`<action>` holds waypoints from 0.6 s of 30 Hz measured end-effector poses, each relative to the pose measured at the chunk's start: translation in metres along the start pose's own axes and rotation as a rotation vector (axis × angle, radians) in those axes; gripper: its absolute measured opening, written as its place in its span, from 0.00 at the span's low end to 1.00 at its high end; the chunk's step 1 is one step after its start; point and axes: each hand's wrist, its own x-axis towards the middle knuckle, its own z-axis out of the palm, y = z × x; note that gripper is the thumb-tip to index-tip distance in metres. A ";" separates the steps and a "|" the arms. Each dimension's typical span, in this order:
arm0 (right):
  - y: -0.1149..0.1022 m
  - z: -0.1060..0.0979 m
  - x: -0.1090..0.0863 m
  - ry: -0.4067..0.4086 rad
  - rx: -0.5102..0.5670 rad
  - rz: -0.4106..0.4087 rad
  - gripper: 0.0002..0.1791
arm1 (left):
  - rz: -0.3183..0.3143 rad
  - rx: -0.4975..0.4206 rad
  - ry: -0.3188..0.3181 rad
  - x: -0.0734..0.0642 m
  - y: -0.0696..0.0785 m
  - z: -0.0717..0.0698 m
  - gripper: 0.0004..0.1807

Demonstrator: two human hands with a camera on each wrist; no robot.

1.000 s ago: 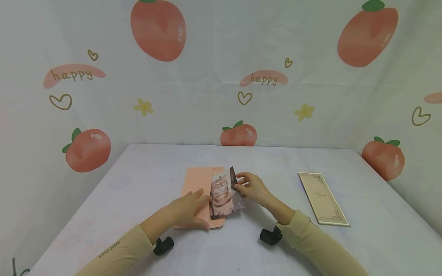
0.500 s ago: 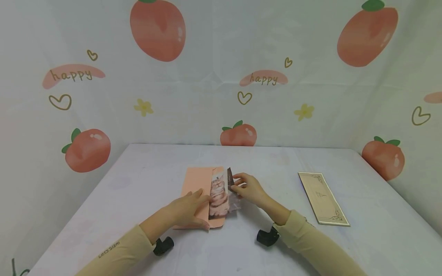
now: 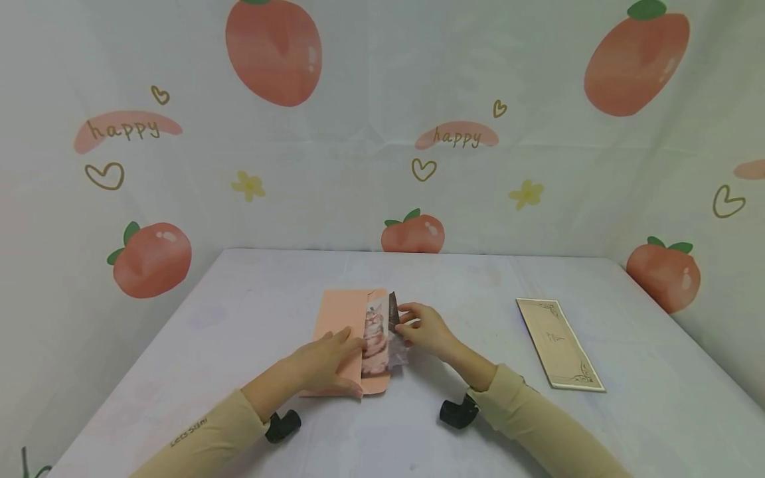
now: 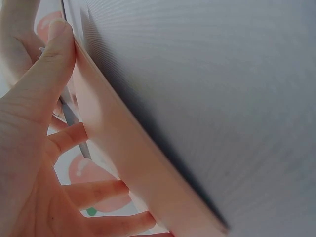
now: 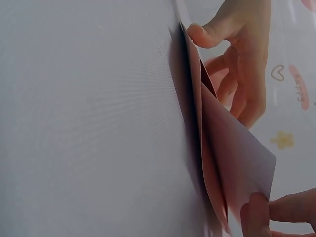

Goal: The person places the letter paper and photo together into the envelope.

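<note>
A pink envelope lies on the table with its opening toward the right. My left hand rests on it, fingers spread, thumb at the near edge; in the left wrist view these fingers touch the envelope's face. Partly inside the opening is a cat picture card, with a dark card and pale pieces behind its right edge. My right hand pinches the cards' outer edge between thumb and fingers. The right wrist view shows the pale back of a card slanting out of the parted envelope. The cards' left ends are hidden.
A long beige card with ornamented corners lies at the right of the table. Black wrist cameras hang below the left sleeve and the right sleeve. A curtain with peach prints stands behind and around the table.
My right hand has moved left, and the cards have slid deeper into the envelope, so less of the cat picture shows. My left hand and the envelope have stayed in place.
</note>
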 end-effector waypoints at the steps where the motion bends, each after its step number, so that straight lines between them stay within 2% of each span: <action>1: 0.000 0.001 0.000 -0.005 0.000 -0.002 0.23 | 0.004 -0.001 0.002 0.000 0.000 0.000 0.41; 11: 0.004 0.005 0.002 -0.052 0.019 -0.020 0.25 | 0.010 -0.011 0.007 0.000 -0.001 0.001 0.42; 18: 0.003 0.009 0.003 -0.062 0.022 -0.032 0.25 | 0.023 0.028 0.016 0.001 -0.001 0.001 0.44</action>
